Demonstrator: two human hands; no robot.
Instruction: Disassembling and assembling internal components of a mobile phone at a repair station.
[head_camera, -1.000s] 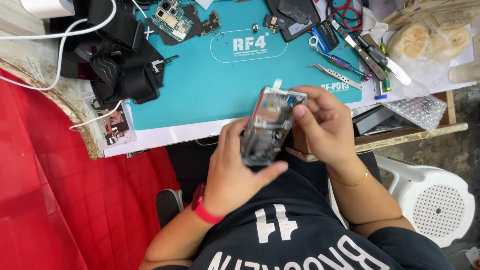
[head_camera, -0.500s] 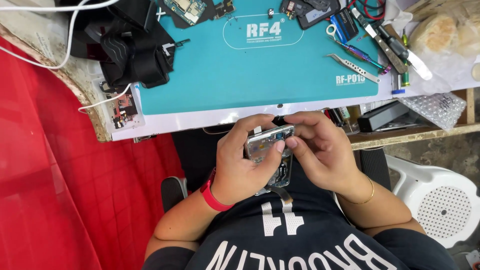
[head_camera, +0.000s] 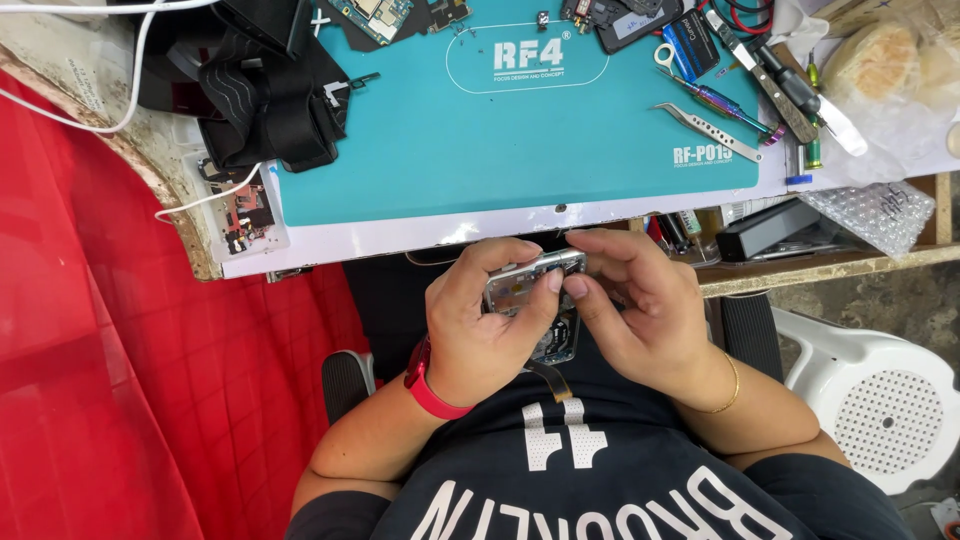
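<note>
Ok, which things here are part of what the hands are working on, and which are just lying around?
In hand:
- left hand
- right hand
- opened phone, gripped by both
- flex ribbon hanging from it

Lying about:
- teal work mat
- tweezers
- black strap bundle
- small circuit board
- bubble wrap

We hold a phone frame with our left hand and right hand, thumbs meeting on it. It sits just below the teal mat.
</note>
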